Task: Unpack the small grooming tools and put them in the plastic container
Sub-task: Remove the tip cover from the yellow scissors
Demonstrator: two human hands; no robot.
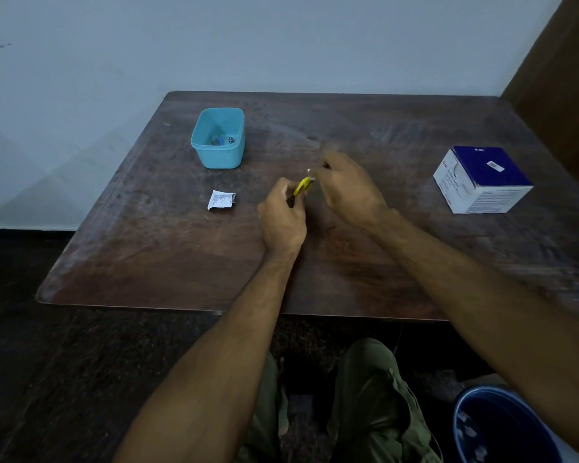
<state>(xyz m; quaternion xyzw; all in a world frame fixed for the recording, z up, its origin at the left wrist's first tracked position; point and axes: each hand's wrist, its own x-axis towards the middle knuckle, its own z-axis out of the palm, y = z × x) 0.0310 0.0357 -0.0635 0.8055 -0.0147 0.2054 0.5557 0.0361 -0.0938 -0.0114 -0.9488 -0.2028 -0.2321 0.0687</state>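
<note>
Two hands meet mid-table: the left hand (283,212) grips a small yellow tool (303,186) while the right hand (345,185) pinches its far end, apparently peeling wrapping. The blue container (218,138) waits far left, a torn white wrapper (221,199) near it.
</note>
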